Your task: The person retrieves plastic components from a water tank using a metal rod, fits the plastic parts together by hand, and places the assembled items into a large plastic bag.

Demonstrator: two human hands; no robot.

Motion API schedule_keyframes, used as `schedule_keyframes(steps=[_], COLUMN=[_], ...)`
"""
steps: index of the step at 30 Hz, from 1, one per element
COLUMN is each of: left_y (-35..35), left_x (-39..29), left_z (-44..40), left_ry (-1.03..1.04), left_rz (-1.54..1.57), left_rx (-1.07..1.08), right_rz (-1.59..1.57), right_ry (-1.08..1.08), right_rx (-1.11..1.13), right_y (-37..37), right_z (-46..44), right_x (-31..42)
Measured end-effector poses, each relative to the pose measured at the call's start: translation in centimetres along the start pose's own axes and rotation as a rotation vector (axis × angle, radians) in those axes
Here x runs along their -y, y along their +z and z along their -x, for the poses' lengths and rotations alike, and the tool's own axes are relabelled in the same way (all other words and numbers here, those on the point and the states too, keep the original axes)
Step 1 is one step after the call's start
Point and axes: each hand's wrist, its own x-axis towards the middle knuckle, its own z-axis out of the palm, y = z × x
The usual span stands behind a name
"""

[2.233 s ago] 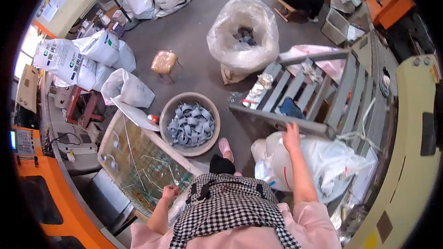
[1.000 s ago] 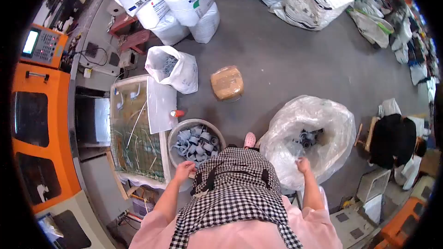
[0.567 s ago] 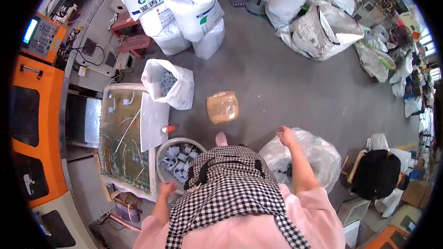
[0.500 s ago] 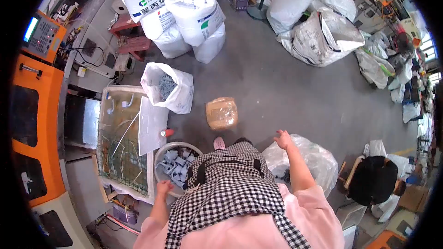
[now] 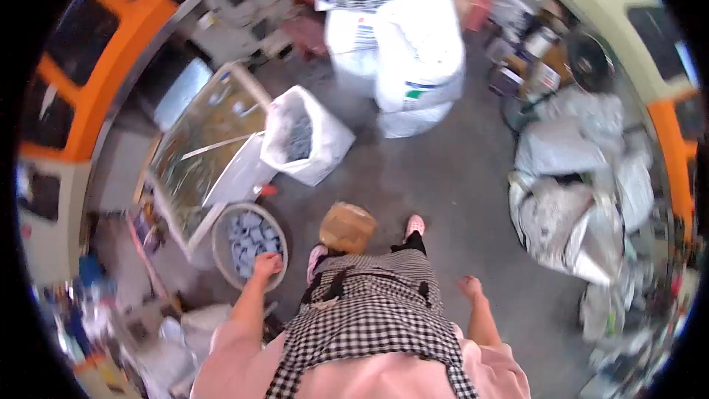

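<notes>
My left hand hangs over the right side of a round tub, its fingers loosely bent and nothing visible in them. In the tub lie several grey-blue plastic parts; whether the hand touches any of them I cannot tell. My right hand hangs out to the side above the grey floor, slightly blurred, fingers stretched out and holding nothing I can see. A brown taped cardboard box sits on the floor by my left foot, apart from both hands.
A white sack of grey pieces stands beyond the tub, beside a shallow wood-framed tank. Full white sacks are stacked further off. Large bags lie at right. An orange machine lines the left.
My view has turned to the right and I have stepped closer to the cardboard box. My left hand is now over the tub. My right hand has moved away from the clear plastic bag.
</notes>
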Motion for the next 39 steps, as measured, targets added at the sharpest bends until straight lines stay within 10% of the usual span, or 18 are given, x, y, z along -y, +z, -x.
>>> schedule_keyframes(steps=[5, 13, 21, 39], left_y=[9.7, 11.9, 15.2, 2.7], left_x=[-0.6, 2.9, 5.6, -24.5], left_z=[4.9, 7.6, 2.7, -11.8], left_ry=[0.019, -0.138, -0.350, 0.002], left_rz=[-0.331, 0.200, 0.419, 0.591], left_rx=[0.251, -0.074, -0.167, -0.601], right_rz=[0.004, 0.184, 0.305, 0.626], right_ry=[-0.216, -0.530, -0.993, -1.354], right_rx=[-0.284, -0.210, 0.118, 0.314], right_y=[-18.2, -27.5, -24.7, -11.9], right_z=[-6.8, -14.2, -16.6, -19.9], right_x=[2.3, 23.5, 49.3, 99.5])
